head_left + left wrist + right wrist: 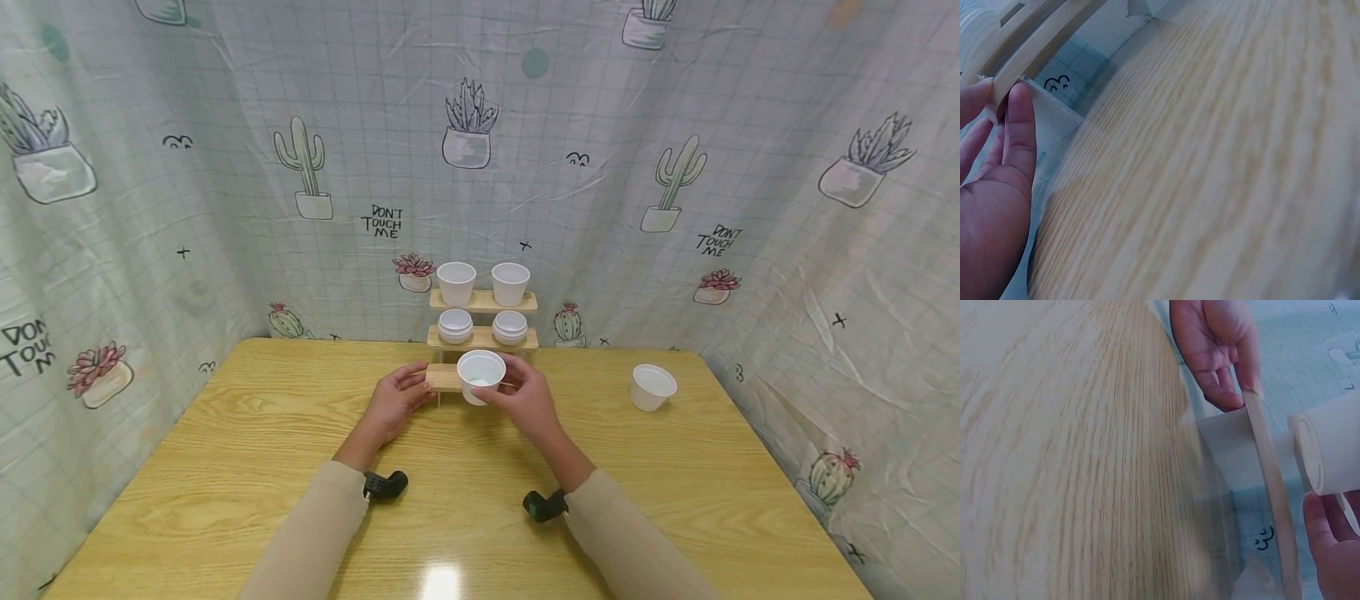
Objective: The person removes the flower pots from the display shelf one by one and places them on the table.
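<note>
A small tiered display stand with wooden shelves (483,337) and pale side supports stands at the table's back. My left hand (393,402) pinches the left end of its lowest wooden shelf (444,377) between thumb and fingers. In the left wrist view, the thumb lies on one face of that shelf (1022,65) and a finger on the other. My right hand (528,404) grips a white cup (480,392) over the right part of the lowest shelf. The right wrist view shows the cup's base (1310,453) close beside the board (1272,481).
Two white cups, left (457,285) and right (511,285), sit on the top shelf. Small white bowls, left (454,327) and right (510,327), sit on the middle one. Another white cup (651,388) stands at the table's right. A patterned curtain (480,208) hangs behind.
</note>
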The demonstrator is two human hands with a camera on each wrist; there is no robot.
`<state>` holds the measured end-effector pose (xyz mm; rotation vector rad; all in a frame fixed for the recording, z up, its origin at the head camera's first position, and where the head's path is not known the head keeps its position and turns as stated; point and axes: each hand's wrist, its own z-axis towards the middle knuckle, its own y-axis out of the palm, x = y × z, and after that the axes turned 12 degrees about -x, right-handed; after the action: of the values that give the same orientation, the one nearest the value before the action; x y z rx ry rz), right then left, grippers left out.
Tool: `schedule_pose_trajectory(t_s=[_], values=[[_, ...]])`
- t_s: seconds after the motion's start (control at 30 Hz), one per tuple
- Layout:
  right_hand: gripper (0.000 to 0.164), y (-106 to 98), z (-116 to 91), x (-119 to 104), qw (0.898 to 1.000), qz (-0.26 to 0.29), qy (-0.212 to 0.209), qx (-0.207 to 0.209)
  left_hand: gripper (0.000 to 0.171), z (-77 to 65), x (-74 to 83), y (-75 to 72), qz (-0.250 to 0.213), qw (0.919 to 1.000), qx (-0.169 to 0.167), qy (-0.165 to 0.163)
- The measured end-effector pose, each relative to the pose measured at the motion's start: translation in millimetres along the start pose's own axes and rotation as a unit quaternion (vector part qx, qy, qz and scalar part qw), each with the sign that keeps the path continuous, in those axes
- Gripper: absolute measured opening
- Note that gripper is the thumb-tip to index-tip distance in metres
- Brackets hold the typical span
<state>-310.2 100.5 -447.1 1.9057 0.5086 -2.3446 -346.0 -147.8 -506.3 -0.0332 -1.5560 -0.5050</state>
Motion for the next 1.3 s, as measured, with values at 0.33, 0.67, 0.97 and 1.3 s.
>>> schedule_pose_trajectory(t_s=[0.33,0.67,0.97,1.3], values=[[0.067,5.5,6.7,-0.2,1.0,-0.008,-0.008,-0.002,0.051,-1.1,0.3,-0.2,0.003,1.0,0.0,0.001],[0.066,11.6,14.9,-0.5,1.0,-0.01,-0.013,-0.013,0.052,-0.6,0.5,-0.6,0.002,1.0,-0.007,0.003],[0.062,16.0,19.7,-0.1,0.999,-0.011,-0.024,-0.02,0.051,-0.7,0.3,-0.5,0.007,1.0,-0.004,0.001],[0.059,22.6,25.1,3.4,0.999,-0.014,-0.026,-0.031,0.051,-0.7,-1.3,-1.5,0.005,1.0,-0.005,0.007]])
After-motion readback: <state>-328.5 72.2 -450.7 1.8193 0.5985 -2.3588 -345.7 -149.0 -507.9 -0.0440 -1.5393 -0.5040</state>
